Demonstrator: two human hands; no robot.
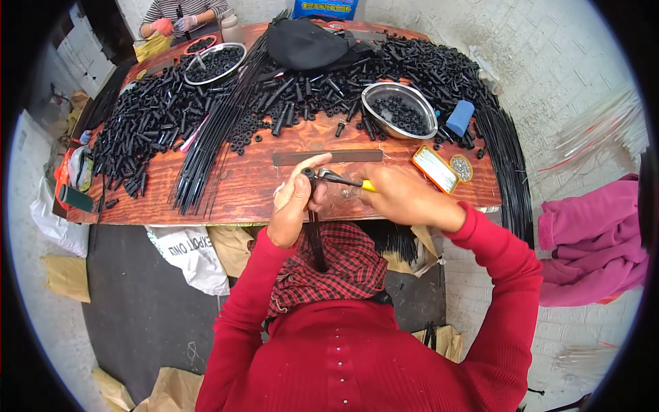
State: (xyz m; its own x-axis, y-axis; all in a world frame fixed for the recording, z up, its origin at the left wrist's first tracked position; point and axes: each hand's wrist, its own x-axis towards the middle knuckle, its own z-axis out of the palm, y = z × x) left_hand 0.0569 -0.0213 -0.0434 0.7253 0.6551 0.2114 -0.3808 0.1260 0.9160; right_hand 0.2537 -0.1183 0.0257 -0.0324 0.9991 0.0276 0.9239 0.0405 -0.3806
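Note:
Over the table's front edge, my left hand (292, 204) is closed around a black tubular part (309, 176) with a round, ring-like top. Dark thin rods (315, 247) hang below that hand toward the red-and-black checked cloth on my lap. My right hand (405, 193) grips a hand tool (341, 180) with a metal head and a black and yellow handle, which looks like pliers. Its metal end is at the top of the black part, beside my left fingers. Whether it touches the part is hard to tell.
Piles of black tubular parts (154, 113) and bundled black rods (213, 147) cover much of the wooden table (247, 196). A flat dark bar (327, 156) lies ahead of my hands. At right are a metal bowl (431, 123), an orange-rimmed box (435, 169) and a blue block (460, 117). Another person (182, 17) sits far left.

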